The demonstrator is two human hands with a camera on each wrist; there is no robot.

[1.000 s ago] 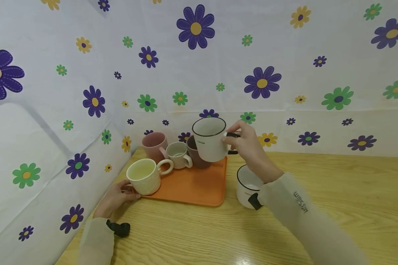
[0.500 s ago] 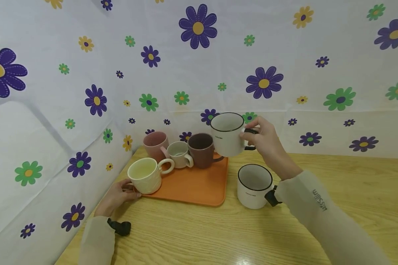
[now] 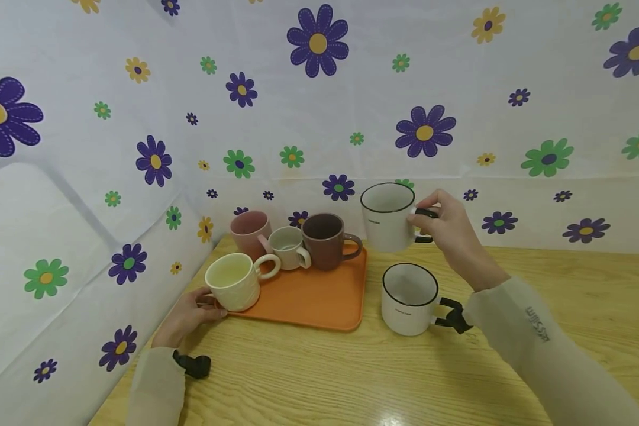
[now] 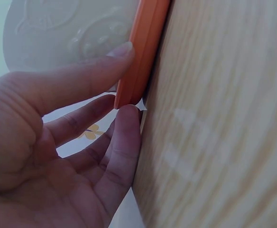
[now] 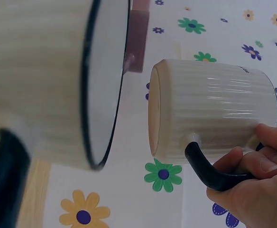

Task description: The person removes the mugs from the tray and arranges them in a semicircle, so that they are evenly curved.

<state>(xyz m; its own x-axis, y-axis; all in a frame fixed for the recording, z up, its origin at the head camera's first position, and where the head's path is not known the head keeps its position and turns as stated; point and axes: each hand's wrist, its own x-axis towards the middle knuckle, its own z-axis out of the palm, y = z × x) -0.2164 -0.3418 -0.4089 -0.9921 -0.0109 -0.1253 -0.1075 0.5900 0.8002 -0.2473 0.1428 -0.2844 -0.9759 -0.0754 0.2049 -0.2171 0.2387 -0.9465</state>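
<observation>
My right hand (image 3: pixel 452 228) holds a white mug (image 3: pixel 387 219) with a black rim by its black handle, above the back of the table. In the right wrist view the fingers curl round the handle (image 5: pixel 209 171). My left hand (image 3: pixel 186 316) pinches the near left corner of an orange tray (image 3: pixel 319 302); in the left wrist view the thumb (image 4: pixel 91 78) lies along the tray's edge. A cream mug (image 3: pixel 233 284) stands on that corner. Behind it on the tray are a pink mug (image 3: pixel 249 232), a small grey-white cup (image 3: pixel 286 248) and a brown mug (image 3: pixel 322 242).
A second white mug (image 3: pixel 409 305) with a black rim stands on the wooden table (image 3: pixel 309 378), right of the tray. Its handle points right, close to my right wrist strap. A flower-patterned sheet (image 3: pixel 511 130) hangs behind and at the left.
My right hand has carried the white mug rightward, from over the tray's back right to beyond its right edge, uncovering the brown mug. The left hand stays at the tray corner.
</observation>
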